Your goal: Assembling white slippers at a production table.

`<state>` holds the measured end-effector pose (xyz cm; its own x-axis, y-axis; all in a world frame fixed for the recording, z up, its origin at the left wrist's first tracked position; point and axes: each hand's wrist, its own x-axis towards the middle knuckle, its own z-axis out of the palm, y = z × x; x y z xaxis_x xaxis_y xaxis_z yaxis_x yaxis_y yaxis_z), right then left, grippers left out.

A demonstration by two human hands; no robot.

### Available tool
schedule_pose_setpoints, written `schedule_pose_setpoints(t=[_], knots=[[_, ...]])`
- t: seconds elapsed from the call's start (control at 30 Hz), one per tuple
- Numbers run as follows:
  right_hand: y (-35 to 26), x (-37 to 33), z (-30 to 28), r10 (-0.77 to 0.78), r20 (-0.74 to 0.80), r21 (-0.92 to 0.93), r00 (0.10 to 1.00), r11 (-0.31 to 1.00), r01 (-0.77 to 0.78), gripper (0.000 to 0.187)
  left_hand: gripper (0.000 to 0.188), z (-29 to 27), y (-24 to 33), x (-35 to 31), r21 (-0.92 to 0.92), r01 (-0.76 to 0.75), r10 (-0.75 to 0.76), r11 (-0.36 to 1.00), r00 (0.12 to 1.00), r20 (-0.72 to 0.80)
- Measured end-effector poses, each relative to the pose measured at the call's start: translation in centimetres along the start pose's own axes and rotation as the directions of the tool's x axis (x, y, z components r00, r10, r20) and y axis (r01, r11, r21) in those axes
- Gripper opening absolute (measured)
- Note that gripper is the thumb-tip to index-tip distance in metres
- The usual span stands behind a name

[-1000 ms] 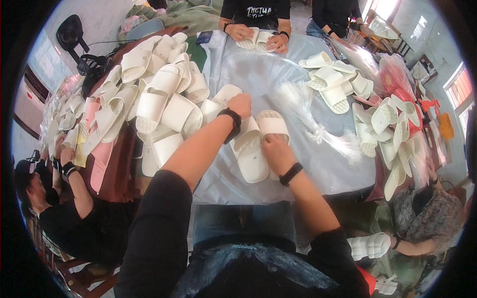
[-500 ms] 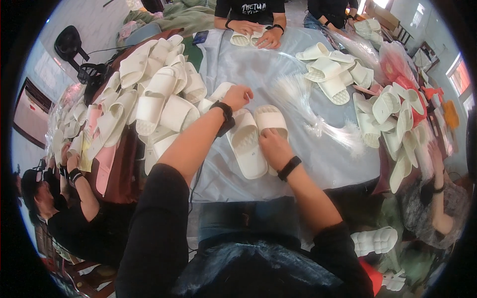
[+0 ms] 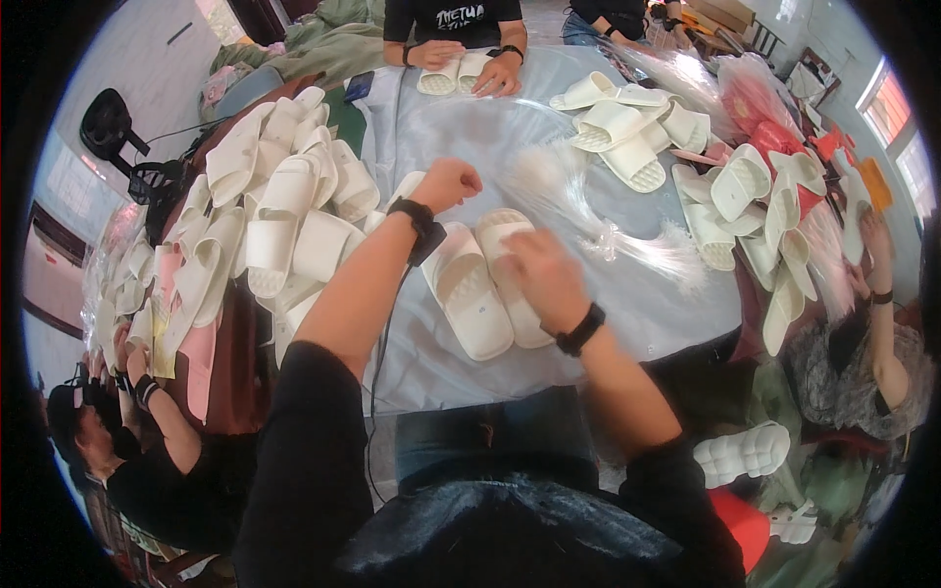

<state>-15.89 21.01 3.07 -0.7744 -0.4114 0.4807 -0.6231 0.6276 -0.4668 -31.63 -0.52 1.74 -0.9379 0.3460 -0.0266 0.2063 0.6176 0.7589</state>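
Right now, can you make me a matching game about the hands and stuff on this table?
1. Left hand
2. Strand bundle
3. Right hand
4. Table cover

A. shiny grey
B. blurred, partly covering the near pair's right slide
C. clear, pinched together midway
D. just past the toe of the near pair's left slide

Pairs: 1-D, 2-C, 3-B, 4-A

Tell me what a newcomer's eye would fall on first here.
Probably the big heap of cream-white, open-toed slippers at the picture's left. Next, the pair of cream-white slippers with dimpled insoles in the middle, the blurred, bare right hand over one and the bare left hand just beyond the other. To their right, a glossy, tied sheaf of thin, clear strands lies on silvery-grey sheeting.
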Motion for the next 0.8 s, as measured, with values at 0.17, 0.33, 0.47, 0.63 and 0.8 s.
schedule_pose_setpoints(t=[0.17,0.33,0.47,0.63,0.8], knots=[[3.6,5.8,-0.6,0.006,-0.355,0.043,0.935,0.999,0.010,0.025,0.007,-0.2,3.3,-1.7,-0.048,-0.105,0.101,0.993,0.993,-0.068],[4.4,9.2,3.1,0.306,0.238,0.539,0.922,0.748,-0.388,0.022,0.007,0.3,3.1,-3.3,0.137,-0.374,0.397,0.917,0.889,-0.229],[4.1,9.1,3.4,0.318,0.262,0.585,0.911,0.699,-0.412,0.012,0.008,-0.5,4.4,-6.3,-0.018,-0.254,0.239,0.967,0.928,-0.285],[2.7,8.3,4.1,0.254,0.133,0.727,0.958,0.632,-0.268,0.010,0.018,0.3,2.2,-8.8,-0.502,-0.221,0.002,0.836,0.917,-0.400],[4.1,6.8,5.5,0.240,0.131,0.760,0.962,0.599,-0.253,0.008,0.024,2.6,0.4,-8.8,-0.620,-0.147,-0.036,0.771,0.962,-0.272]])
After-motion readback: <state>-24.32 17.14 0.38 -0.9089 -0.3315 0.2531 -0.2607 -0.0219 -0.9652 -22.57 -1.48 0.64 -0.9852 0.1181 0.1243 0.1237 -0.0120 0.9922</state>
